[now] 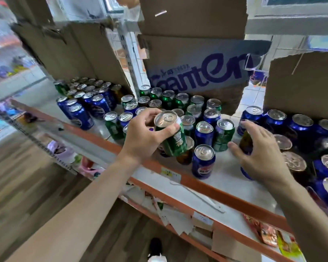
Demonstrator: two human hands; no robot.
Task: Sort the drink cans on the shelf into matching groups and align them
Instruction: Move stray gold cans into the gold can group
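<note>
The left hand (146, 133) reaches in from the lower left with the forearm stretched out and the wrist bent slightly. It grips a green aluminium drink can (171, 137) near its silver top, thumb on the near side and fingers curled over the far rim. The can is tilted, its base toward the person, and is held above the front of the white shelf with an orange front edge (225, 167), over mixed standing green and blue cans. The right hand (259, 152) comes in from the lower right, palm facing left, fingers spread and curved beside a dark brown can (245, 143) that stands between thumb and forefinger. Blur hides whether they press on it. A blue Pepsi can (203, 161) stands between the hands.
</note>
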